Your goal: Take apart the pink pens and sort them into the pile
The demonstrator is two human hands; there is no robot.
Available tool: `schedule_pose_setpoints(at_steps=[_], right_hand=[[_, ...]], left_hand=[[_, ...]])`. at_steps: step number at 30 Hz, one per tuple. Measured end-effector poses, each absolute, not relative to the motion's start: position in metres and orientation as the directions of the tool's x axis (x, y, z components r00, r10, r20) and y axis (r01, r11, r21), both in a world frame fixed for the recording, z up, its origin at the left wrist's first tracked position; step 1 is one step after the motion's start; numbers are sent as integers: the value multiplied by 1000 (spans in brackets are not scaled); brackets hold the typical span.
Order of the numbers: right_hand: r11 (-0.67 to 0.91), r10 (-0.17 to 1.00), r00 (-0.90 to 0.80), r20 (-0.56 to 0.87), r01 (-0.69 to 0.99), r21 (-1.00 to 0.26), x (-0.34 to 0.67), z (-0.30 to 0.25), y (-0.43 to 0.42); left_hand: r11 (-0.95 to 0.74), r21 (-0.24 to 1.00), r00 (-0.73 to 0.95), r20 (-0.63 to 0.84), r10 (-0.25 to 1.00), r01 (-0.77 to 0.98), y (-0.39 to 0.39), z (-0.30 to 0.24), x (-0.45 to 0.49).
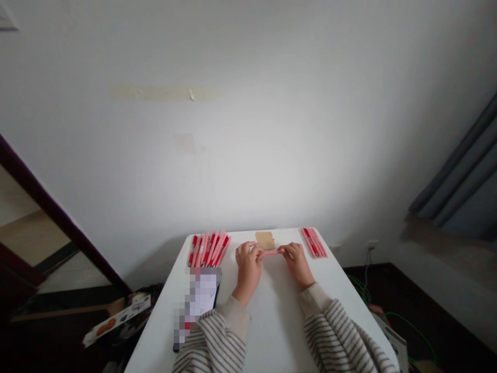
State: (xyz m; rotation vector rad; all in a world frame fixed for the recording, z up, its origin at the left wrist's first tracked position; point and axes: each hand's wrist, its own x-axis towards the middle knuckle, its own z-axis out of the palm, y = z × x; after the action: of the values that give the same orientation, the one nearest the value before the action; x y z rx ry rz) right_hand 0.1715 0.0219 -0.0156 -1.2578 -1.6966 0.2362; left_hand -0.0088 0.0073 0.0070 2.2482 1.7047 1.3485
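Observation:
Between my two hands a pink pen (272, 252) lies level, pinched at both ends. My left hand (249, 259) has its fingers closed around the left end, and my right hand (294, 257) grips the right end. Just beyond the pen is a small tan square (265, 240) on the white table (272, 311). To the left lies a spread of several red and pink pens (208, 248). A smaller group of similar pens (314, 242) rests at the far right corner. My fingers hide the pen's ends.
A pixelated dark-edged object (200, 300) lies on the table beside my left forearm. The wall (272, 129) rises behind the table's far edge. Green cables (361, 287) run along the floor at right, and cluttered items (120, 316) stand at lower left.

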Motion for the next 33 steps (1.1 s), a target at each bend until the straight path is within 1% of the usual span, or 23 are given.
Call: schedule_pose_setpoints(at_steps=[6, 11, 18, 22, 28, 33], right_hand=[[425, 845, -2, 535, 609, -669, 172, -15, 21], [411, 858, 29, 513, 562, -718, 170, -16, 20], [448, 833, -28, 553, 620, -644, 172, -16, 21], [442, 822, -12, 569, 644, -625, 171, -15, 21], [428, 820, 1, 573, 665, -612, 170, -12, 17], [455, 804, -5, 594, 650, -609, 171, -10, 17]], left_hand=[[-392, 479, 30, 602, 798, 786, 7, 7, -8], [-359, 472, 3, 602, 799, 805, 9, 4, -8], [-412, 464, 30, 635, 772, 784, 8, 5, -8], [-433, 469, 38, 643, 765, 770, 7, 7, -8], [-405, 468, 7, 648, 762, 785, 8, 4, -8], [-378, 463, -21, 655, 756, 802, 10, 2, -9]])
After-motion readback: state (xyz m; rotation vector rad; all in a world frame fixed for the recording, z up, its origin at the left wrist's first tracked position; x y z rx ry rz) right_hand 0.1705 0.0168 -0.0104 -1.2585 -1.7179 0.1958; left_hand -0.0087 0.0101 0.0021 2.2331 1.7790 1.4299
